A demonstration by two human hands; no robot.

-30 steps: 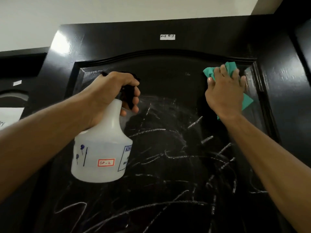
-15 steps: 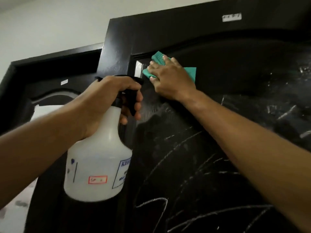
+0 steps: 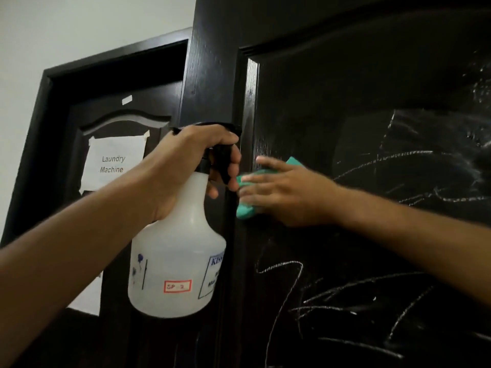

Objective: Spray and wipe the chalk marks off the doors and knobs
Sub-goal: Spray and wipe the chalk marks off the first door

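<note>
The right hand (image 3: 287, 193) presses the soft, crumpled green cloth (image 3: 245, 209) flat-fingered against the black panelled door (image 3: 345, 102); it should conform readily. The left hand (image 3: 186, 160) grips the neck of the translucent white plastic spray bottle (image 3: 175, 261), fingers curled on its trigger.

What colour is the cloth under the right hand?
Teal green cloth, seen in the head view.

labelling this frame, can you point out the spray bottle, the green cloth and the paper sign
spray bottle (image 3: 176, 251), head view, on the white body above the red-edged label
green cloth (image 3: 245, 209), head view, on the lower fold showing below the fingers
paper sign (image 3: 114, 163), head view, on the sheet between the two printed words
</note>
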